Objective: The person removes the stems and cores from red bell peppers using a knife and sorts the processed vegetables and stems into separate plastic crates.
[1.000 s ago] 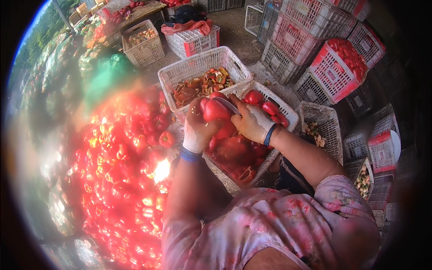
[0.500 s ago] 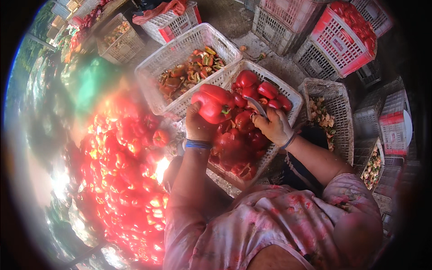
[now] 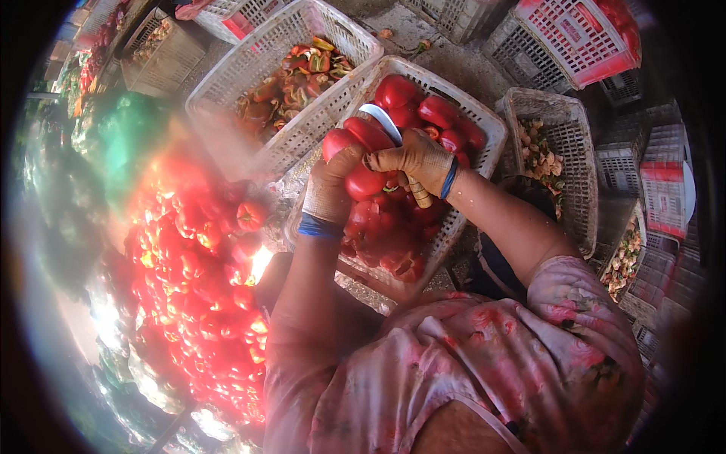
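Note:
My gloved left hand grips a large red bell pepper over a white plastic crate. In my right hand, also gloved, is a knife; its curved blade lies against the pepper's far side, and its pale handle shows below my fist. Both hands meet at the pepper, my right thumb close to it. Underneath, the crate holds more red peppers, some whole and, towards me, some that look cut. My hands hide part of the held pepper.
A second white crate, holding cut pepper pieces, stands at the far left of the first. To my left spreads a large glaring heap of red peppers. On my right, a crate contains pale scraps. Stacked crates stand at the far right.
The knife has moved from beside the pepper onto it, and my right hand has come left against it. The pepper is turned in my left hand. The whole view has shifted slightly.

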The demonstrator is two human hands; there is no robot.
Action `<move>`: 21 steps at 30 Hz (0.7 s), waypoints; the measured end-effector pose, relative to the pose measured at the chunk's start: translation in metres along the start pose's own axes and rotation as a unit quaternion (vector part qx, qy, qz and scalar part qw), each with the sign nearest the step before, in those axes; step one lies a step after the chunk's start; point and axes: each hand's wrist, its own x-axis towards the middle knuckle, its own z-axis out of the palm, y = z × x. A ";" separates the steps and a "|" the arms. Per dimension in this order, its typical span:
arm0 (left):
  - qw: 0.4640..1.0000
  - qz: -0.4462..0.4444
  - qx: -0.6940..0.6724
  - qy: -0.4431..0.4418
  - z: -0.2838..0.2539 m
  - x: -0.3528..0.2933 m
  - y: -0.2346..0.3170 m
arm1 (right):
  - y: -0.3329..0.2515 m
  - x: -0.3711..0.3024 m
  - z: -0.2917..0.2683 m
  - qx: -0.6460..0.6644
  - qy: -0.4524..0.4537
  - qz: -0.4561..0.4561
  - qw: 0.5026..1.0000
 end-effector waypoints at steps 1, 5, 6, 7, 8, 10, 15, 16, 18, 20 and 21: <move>0.999 0.026 -0.015 0.019 0.005 0.000 -0.001 | -0.016 -0.003 -0.001 0.061 0.004 0.039 0.997; 0.993 0.026 -0.099 -0.052 0.008 -0.010 0.002 | 0.037 0.004 -0.001 0.313 -0.037 0.076 0.946; 0.985 0.032 -0.138 -0.097 0.004 -0.010 0.002 | 0.052 0.008 0.000 0.371 -0.049 0.075 0.924; 0.981 0.039 -0.155 -0.107 0.002 -0.009 0.002 | 0.050 0.007 0.001 0.413 -0.067 0.037 0.908; 0.977 0.044 -0.171 -0.116 0.000 -0.010 0.002 | 0.042 0.004 0.002 0.322 -0.033 -0.020 0.946; 0.984 0.042 -0.161 -0.070 0.002 -0.008 0.003 | 0.022 0.001 0.002 0.148 0.035 -0.072 0.986; 0.998 -0.005 -0.048 -0.048 -0.003 -0.006 0.008 | 0.022 -0.001 0.010 0.261 0.055 0.047 0.963; 0.995 -0.004 -0.074 -0.059 -0.003 -0.009 0.007 | 0.030 -0.001 0.014 0.331 0.054 0.053 0.940; 0.988 0.021 -0.125 -0.092 0.002 -0.008 0.014 | 0.045 0.008 0.015 0.381 0.026 0.051 0.923; 0.995 0.018 -0.083 -0.052 -0.009 -0.004 0.009 | 0.050 0.017 0.006 0.291 -0.047 0.053 0.954; 0.995 -0.004 -0.089 -0.047 -0.009 -0.006 0.010 | 0.047 0.013 0.003 0.270 -0.006 0.071 0.960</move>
